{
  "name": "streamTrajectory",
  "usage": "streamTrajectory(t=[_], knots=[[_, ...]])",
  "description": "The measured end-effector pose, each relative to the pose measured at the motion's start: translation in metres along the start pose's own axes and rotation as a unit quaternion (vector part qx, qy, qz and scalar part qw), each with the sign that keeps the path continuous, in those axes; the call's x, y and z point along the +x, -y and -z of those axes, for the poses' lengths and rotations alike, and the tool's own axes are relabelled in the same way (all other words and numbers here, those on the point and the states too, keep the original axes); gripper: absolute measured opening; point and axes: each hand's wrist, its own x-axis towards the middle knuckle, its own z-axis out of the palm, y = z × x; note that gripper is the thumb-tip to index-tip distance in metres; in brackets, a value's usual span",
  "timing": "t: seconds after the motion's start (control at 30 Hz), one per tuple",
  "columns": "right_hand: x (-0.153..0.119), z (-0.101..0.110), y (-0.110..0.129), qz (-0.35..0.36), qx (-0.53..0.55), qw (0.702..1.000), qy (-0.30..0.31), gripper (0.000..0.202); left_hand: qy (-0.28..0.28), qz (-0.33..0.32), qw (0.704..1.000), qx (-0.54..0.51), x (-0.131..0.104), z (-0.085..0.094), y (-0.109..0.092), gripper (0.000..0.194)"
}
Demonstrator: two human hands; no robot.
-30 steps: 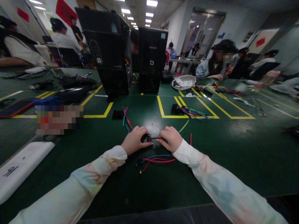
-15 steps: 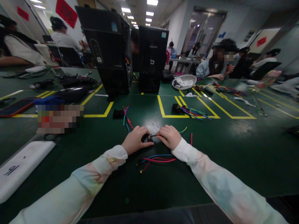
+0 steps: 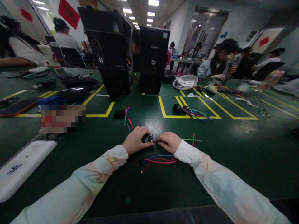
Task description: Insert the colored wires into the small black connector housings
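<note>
Over the middle of the table, my left hand (image 3: 136, 140) grips a small black connector block (image 3: 147, 138) between thumb and fingers. Close to its right, my right hand (image 3: 170, 141) pinches a thin wire, whose dark end points at the block. A green wire tail (image 3: 192, 140) sticks out beyond that hand, crossing a short red wire (image 3: 193, 137). Whether the wire end sits inside the block I cannot tell. Nearer to me lie loose red wires (image 3: 161, 161) and a blue wire (image 3: 156, 156) with small metal ends. A black block (image 3: 119, 114) with coloured wires lies behind my left hand.
Two black computer towers (image 3: 112, 62) stand at the back. Beyond my hands lies a bundle of wires (image 3: 193, 112) on yellow tape lines. A white basket (image 3: 185, 82) stands further right, and a long white case (image 3: 25, 168) lies at left. Other people sit at tables around.
My right hand has tilted and lowered slightly, with the wire still pinched. The green tail now lies flatter and further right. My left hand keeps its hold on the block.
</note>
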Motion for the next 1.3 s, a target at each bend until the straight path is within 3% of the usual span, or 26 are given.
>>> streamTrajectory(t=[0.53,0.67,0.8,0.97,1.03,1.17,1.3], knots=[[-0.003,0.008,0.005,-0.017,0.056,0.998,0.011,0.009,0.003,-0.001,1.0,-0.022,-0.001,0.002,0.0,0.033],[-0.004,0.009,0.022,-0.006,0.105,0.994,-0.009,0.016,-0.002,-0.003,1.0,-0.026,-0.001,0.002,-0.001,0.036],[-0.005,0.007,0.046,0.02,0.071,0.997,0.019,0.018,-0.002,-0.001,1.0,-0.026,-0.001,0.001,0.0,0.034],[-0.006,0.014,0.057,-0.026,0.041,0.997,0.054,0.052,-0.003,-0.004,1.0,-0.022,-0.001,0.001,0.0,0.035],[-0.008,0.021,0.056,-0.053,0.03,0.996,0.068,0.056,-0.003,-0.004,1.0,-0.024,-0.001,0.002,-0.001,0.036],[-0.014,0.029,0.048,-0.097,0.009,0.99,0.097,0.04,-0.001,-0.001,1.0,-0.021,-0.001,0.002,-0.001,0.038],[-0.017,0.029,0.041,-0.095,0.006,0.987,0.126,0.014,-0.002,0.001,1.0,-0.019,-0.001,0.001,-0.001,0.039]])
